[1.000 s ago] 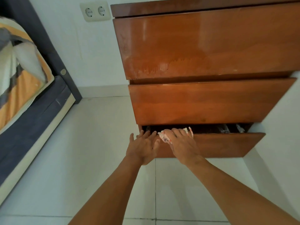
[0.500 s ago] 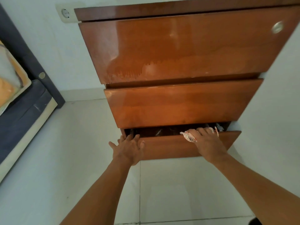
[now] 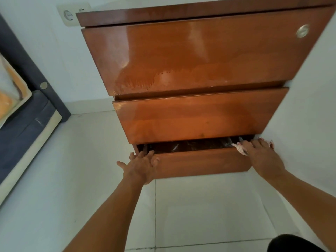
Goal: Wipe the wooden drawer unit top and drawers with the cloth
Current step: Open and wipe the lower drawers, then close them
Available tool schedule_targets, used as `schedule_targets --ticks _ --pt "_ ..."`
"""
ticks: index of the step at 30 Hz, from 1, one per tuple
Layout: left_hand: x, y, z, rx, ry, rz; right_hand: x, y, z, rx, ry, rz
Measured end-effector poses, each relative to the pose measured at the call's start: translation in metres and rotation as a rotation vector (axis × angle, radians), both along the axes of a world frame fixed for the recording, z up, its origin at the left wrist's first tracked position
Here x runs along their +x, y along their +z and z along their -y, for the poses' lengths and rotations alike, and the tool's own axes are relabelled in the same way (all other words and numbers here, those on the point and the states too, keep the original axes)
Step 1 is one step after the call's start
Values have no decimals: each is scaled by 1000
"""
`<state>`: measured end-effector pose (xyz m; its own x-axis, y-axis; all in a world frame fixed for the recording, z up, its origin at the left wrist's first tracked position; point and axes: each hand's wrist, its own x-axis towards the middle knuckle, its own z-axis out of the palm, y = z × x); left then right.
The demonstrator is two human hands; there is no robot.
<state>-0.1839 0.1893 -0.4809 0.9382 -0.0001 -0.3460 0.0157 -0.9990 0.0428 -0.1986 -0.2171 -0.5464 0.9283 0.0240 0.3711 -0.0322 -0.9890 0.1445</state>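
A glossy wooden drawer unit [image 3: 196, 57] stands against the wall, with three drawers stacked. The bottom drawer [image 3: 203, 163] is pulled out a little, and dark contents show in the gap. My left hand [image 3: 141, 167] rests flat on the drawer's left top edge, fingers spread. My right hand [image 3: 261, 155] presses a white cloth with red pattern [image 3: 241, 149] on the right end of the drawer's top edge. Most of the cloth is hidden under the hand.
A white wall [image 3: 312, 110] runs close along the unit's right side. A bed with a dark frame [image 3: 23, 122] stands at the left. A wall socket [image 3: 70, 14] sits behind the unit's top left corner. White floor tiles [image 3: 200, 206] lie below.
My right hand has slid the cloth along the bottom drawer's top edge from near the left to its right end. My left hand has stayed at the left corner.
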Motion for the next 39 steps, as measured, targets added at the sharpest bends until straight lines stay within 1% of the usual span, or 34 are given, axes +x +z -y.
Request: schedule_targets --ticks 5,8,10,11,13,14,16,18,20,23,26,29,32,37,39 --pt "1 0 0 5 -19 13 1 -2 -3 -59 -68 -25" --pt "0 -1 -4 6 -39 21 3 14 -12 -91 -116 -133" --pt "-1 -3 -6 -5 -57 16 4 33 -20 -34 -181 -223" --pt "-1 -4 -8 -15 -65 18 4 40 -22 26 -213 -221" --pt "1 -3 -13 -46 -87 5 2 49 -33 196 -213 -150" --pt "1 -3 -16 -60 -104 -4 1 51 -42 272 -161 -90" --pt "0 -5 -26 -70 -136 -1 -3 51 -74 312 52 -10" --pt "-3 -11 -40 -72 -147 41 -3 50 -116 325 280 -4" --pt "-9 -22 -53 -64 -154 94 3 48 -163 366 413 -7" --pt "-14 -36 -63 -72 -188 169 13 32 -229 337 495 -33" --pt "-11 -46 -64 -125 -203 230 15 3 -264 288 428 -139" --pt "-11 -57 -64 -144 -202 284 13 -12 -255 233 323 -55" --pt "-12 -60 -62 -149 -184 301 10 -16 -215 215 237 -44" --pt "-13 -60 -58 -138 -158 334 7 -19 -142 230 118 -105" --pt "-13 -60 -57 -129 -158 346 6 -20 -130 286 108 -39"
